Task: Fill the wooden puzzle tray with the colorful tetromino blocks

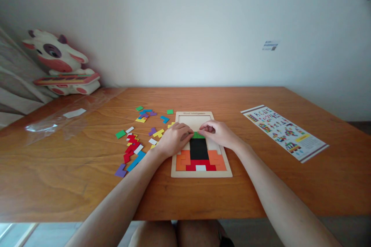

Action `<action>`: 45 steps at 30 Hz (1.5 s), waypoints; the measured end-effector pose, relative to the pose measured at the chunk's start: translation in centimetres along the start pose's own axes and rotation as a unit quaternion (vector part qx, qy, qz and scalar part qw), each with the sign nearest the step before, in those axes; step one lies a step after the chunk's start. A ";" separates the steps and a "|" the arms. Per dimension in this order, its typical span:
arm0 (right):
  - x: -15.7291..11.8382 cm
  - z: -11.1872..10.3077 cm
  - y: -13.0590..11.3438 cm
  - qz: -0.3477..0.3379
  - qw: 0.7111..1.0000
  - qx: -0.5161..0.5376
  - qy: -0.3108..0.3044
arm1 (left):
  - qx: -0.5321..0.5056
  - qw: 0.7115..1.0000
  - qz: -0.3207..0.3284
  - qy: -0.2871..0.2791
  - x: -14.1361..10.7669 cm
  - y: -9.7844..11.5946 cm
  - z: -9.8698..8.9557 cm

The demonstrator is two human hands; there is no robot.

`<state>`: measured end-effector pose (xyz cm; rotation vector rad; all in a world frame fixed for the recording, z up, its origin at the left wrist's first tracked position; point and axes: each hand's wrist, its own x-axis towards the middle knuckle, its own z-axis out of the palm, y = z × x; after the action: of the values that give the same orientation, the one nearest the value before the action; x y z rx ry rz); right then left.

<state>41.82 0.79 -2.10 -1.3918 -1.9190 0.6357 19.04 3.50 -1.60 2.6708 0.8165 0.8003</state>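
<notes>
A wooden puzzle board (173, 173) lies flat before me. Its lower part is filled with orange pieces (182, 161), red pieces (189, 167), a white piece (200, 168) and a black block (199, 149). Directly above the black block lies a green puzzle piece (198, 135), partly covered by fingertips. My left hand (174, 139) is closed, its thumb and fingertips at the green piece's left end. From the other side, my right hand (219, 132) pinches at the piece's right end. The board's upper part shows bare wood.
Loose coloured pieces (133, 147) are scattered left of the board. A printed pattern sheet (284, 133) lies to the right. Clear plastic wrapping (66, 123) and a cow-shaped toy keyboard (68, 79) are at the far left. A wall borders the table's (246, 193) back edge.
</notes>
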 end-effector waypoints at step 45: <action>0.2 0.2 0.3 -0.027 0.997 0.002 0.073 | 0.029 0.973 -0.230 -0.009 -0.9 -7.0 -4.5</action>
<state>41.83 1.03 -2.40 -1.3428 -1.8325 0.4980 12.79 8.96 -0.90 2.3788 1.4008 0.6377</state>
